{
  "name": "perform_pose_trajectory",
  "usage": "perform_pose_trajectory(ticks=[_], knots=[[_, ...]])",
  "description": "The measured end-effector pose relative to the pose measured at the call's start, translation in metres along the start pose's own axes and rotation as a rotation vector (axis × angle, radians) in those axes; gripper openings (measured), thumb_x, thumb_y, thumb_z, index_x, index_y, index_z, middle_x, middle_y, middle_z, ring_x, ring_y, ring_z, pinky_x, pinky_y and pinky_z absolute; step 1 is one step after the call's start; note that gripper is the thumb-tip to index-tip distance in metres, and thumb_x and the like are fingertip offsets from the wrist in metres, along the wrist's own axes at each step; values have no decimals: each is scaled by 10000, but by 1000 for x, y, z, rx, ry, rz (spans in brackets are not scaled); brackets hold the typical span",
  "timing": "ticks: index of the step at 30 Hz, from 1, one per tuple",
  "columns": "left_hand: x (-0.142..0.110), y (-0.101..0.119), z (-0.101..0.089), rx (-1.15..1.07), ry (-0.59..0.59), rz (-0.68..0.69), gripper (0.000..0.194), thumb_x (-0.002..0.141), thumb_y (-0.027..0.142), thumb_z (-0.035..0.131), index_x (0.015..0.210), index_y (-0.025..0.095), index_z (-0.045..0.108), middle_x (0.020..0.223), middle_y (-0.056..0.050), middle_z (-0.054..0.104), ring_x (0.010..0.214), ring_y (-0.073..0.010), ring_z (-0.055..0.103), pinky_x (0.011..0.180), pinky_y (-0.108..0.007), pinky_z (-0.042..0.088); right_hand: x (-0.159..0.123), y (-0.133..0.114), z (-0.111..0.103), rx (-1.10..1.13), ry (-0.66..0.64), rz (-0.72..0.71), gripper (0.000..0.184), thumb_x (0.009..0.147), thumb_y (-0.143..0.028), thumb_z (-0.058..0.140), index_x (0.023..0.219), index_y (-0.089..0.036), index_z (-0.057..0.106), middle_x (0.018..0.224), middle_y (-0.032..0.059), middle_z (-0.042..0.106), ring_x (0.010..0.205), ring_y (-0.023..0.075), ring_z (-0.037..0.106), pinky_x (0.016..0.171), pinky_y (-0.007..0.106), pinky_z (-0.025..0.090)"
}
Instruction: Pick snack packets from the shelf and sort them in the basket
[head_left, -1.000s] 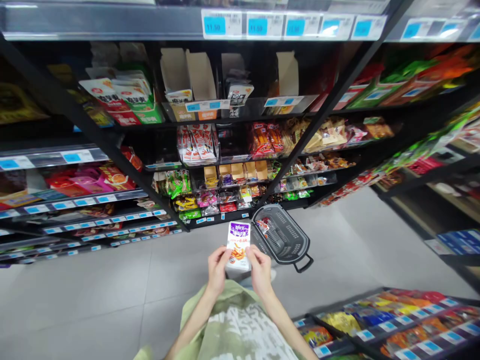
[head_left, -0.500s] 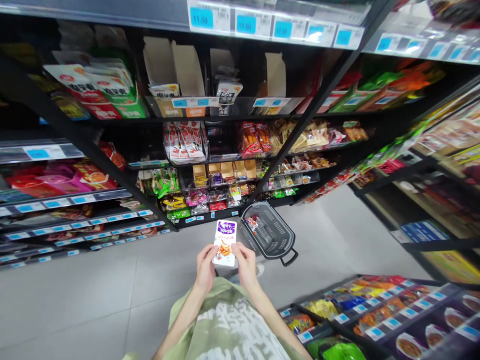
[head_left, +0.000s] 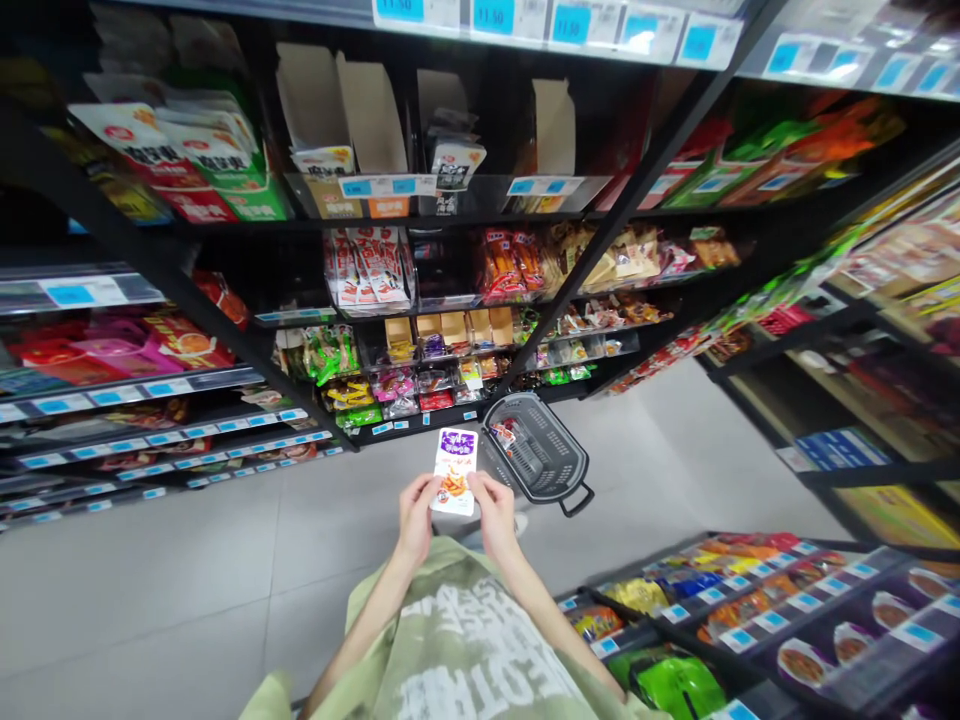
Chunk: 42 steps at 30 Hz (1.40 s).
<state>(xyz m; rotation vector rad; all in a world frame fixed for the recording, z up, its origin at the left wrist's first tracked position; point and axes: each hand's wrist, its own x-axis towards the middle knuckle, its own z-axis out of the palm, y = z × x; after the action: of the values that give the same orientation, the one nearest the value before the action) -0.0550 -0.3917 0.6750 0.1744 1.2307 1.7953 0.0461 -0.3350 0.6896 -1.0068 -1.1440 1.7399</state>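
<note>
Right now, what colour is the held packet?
The packet is mostly white, with a purple band near its far end; the head view shows it.

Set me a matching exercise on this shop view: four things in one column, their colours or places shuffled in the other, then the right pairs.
Things
1. shirt
2. packet
3. basket
4. price tags

Colours or places
A. on the floor
B. between left hand and right hand
C. along the top shelf edge
D. pale green

Pairs: 1-D, 2-B, 3-A, 4-C
</note>
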Motion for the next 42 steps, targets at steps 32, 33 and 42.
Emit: perform_pose_trajectory(ticks=[32,33,42], knots=[[-5,2,-4,36,5,44,217,674,346,739,707,141,677,699,-21,642,629,-140,564,598,-225,439,-5,4,1,-43,-33,-7,268,805,-396,639,715,-151,697,745,38,618,691,163,524,623,260,420],[-5,3,-4,39,6,46,219,673,349,739,705,142,677,696,-20,641,627,-139,562,596,-225,438,-5,5,1,-46,-35,-7,270,805,-399,638,722,-150,700,746,40,620,694,165,525,624,261,422],[-6,2,-6,16,-5,46,214,679,339,739,683,140,661,674,-9,631,608,-128,555,590,-219,433,-7,4,2,-23,-38,-4,251,804,-382,644,724,-151,699,743,33,619,692,163,528,634,265,421]])
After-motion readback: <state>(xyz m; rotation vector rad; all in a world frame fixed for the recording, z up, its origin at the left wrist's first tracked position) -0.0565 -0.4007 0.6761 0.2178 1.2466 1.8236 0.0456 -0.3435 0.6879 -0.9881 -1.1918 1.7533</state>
